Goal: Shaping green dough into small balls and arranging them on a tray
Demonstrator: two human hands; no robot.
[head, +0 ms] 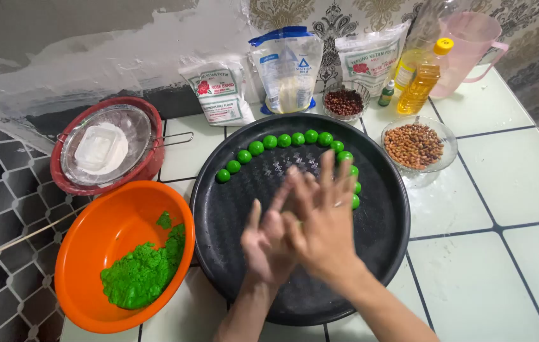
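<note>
Palms pressed together over the tray [219, 253], left hand [268, 237] under, right hand [323, 215] on top, fingers spread and blurred. Looks like I'm rolling a lump of dough between them, but the lump itself is hidden by the palms, can't confirm.

Layout:
- Green balls [284, 140] in an arc along the tray's far rim, running round behind my right hand.
- Rest of the dough [143, 272] in the orange bowl [92, 253], just left of the tray and touching its edge.
- Sieve [101, 149] with white flour sits in the red bowl [149, 166] behind it.
- Flour bags [219, 92], oil bottle [423, 79], pink jug [469, 47], two glass bowls of nuts [414, 144] along the back.

My read on doing the roll well:
- Light, even pressure, small circles. Pressing hard flattens it.
- Keep fingers off the lump and work with the palm centres only.
- Match the size of the balls already down; they look uniform.
- Stay over the tray so a drop lands there, not on the tiles.
- Set it down at the open end of the arc, touching its neighbour but not squashing it.

Risk: sticky dough smears on the palms.
</note>
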